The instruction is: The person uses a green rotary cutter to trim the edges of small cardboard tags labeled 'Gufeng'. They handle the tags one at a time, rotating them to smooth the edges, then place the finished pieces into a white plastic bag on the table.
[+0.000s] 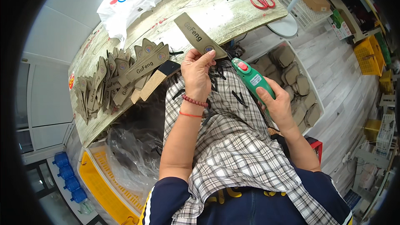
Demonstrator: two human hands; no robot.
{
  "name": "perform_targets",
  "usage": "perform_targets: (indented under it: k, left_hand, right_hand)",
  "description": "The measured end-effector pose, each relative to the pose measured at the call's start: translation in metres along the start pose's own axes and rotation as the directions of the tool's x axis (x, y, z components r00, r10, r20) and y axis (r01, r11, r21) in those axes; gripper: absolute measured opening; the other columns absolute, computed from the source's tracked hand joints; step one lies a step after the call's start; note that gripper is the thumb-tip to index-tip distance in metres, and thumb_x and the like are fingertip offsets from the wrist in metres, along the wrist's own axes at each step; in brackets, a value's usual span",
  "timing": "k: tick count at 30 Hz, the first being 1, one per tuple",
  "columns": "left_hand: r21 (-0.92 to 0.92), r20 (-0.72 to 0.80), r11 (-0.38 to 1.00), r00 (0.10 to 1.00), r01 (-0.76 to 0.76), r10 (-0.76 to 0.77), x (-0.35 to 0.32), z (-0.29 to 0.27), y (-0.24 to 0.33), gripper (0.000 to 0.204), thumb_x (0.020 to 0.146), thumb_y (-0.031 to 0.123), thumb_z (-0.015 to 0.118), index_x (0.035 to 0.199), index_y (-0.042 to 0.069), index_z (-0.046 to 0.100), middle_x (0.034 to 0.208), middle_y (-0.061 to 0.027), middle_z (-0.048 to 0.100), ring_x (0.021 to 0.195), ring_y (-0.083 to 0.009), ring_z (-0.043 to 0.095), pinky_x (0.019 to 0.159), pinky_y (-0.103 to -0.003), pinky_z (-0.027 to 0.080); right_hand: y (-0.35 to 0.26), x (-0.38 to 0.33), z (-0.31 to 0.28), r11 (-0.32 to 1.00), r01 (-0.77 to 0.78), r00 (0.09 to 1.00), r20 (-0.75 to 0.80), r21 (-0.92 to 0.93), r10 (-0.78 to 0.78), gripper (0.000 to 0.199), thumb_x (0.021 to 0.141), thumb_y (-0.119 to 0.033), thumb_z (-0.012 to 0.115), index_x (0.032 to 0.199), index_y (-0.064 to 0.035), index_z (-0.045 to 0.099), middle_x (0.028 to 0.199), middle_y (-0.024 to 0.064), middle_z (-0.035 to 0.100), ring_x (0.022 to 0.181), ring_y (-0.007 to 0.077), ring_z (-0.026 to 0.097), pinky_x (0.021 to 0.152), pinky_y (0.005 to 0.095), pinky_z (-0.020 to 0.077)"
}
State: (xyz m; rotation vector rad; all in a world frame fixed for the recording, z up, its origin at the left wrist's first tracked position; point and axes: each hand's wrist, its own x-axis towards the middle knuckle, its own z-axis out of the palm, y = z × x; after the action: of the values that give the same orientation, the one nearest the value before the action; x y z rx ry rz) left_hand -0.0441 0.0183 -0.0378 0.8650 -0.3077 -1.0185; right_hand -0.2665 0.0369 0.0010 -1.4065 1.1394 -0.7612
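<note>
My left hand [198, 73] pinches the pointed end of a flat olive-brown fabric strap piece [188, 27], with printed lettering and a small round badge. Its wide end reaches out over the table edge. In my right hand [277, 102] is a green handheld electric tool [249, 76] with a red button. The tool's front end points at the tip of the strap piece; whether they touch, I cannot tell. Thin black scraps [239, 98] lie on the checked apron [233, 141] over my lap. More strap pieces [146, 67] are heaped on the table to the left.
The worn pale table [216, 10] carries a white plastic bag [137, 0] and red-handled scissors [261, 0]. A white bin [317, 96] of olive-brown pieces stands right of my lap. At lower left is a yellow crate [98, 183] with clear plastic film [133, 154].
</note>
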Motion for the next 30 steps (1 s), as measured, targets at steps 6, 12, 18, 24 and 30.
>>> perform_targets:
  k: [6,12,18,24,30]
  left_hand:
    - [0.052,0.043,0.999,0.999,-0.011,0.009,0.003,-0.003,-0.001,0.017,0.078,-0.006,0.071,0.088,0.001,0.059,0.082,-0.0059,0.065,0.066,-0.011,0.058,0.061,-0.024,0.048]
    - [0.069,0.101,0.997,0.994,0.038,-0.045,0.001,-0.005,0.0,0.017,0.077,-0.007,0.07,0.089,0.0,0.061,0.081,-0.0069,0.065,0.064,-0.0112,0.057,0.06,-0.023,0.047]
    - [0.099,0.144,0.991,0.985,0.085,-0.099,-0.008,0.001,-0.001,0.016,0.078,-0.008,0.069,0.09,-0.002,0.061,0.08,-0.007,0.065,0.063,-0.011,0.056,0.06,-0.023,0.046]
    - [0.124,0.146,0.989,0.984,0.084,-0.102,-0.013,-0.006,-0.008,0.015,0.08,-0.007,0.066,0.093,-0.001,0.061,0.085,-0.0075,0.067,0.07,-0.0115,0.059,0.064,-0.024,0.048]
    - [-0.016,-0.05,1.0,0.999,-0.015,0.014,-0.014,-0.016,0.003,0.016,0.08,-0.006,0.069,0.092,0.0,0.061,0.085,-0.0069,0.066,0.068,-0.0132,0.06,0.062,-0.026,0.051]
  right_hand:
    - [-0.005,0.003,-0.004,0.999,0.029,0.999,0.031,-0.03,-0.028,0.044,0.089,-0.029,0.069,0.118,0.0022,0.06,0.076,-0.0009,0.058,0.063,0.004,0.047,0.055,0.021,0.0388]
    - [0.0,0.005,-0.005,0.999,0.045,0.998,0.039,-0.009,-0.045,0.044,0.089,-0.03,0.069,0.118,0.0019,0.06,0.076,-0.001,0.058,0.063,0.004,0.047,0.055,0.0207,0.0393]
    - [-0.002,0.01,-0.005,0.998,0.059,0.998,0.029,0.004,-0.059,0.043,0.09,-0.03,0.068,0.118,0.0014,0.06,0.077,-0.0019,0.057,0.062,0.0032,0.046,0.053,0.0204,0.0384]
    - [-0.002,0.019,0.004,0.997,0.063,0.997,0.039,0.047,-0.065,0.043,0.09,-0.032,0.068,0.118,0.0004,0.061,0.076,-0.0021,0.058,0.06,0.0023,0.047,0.051,0.0195,0.0383]
    - [-0.002,0.025,0.014,0.996,0.067,0.997,0.022,0.055,-0.069,0.045,0.09,-0.034,0.067,0.118,0.0003,0.062,0.077,-0.001,0.059,0.06,0.003,0.049,0.049,0.0199,0.0411]
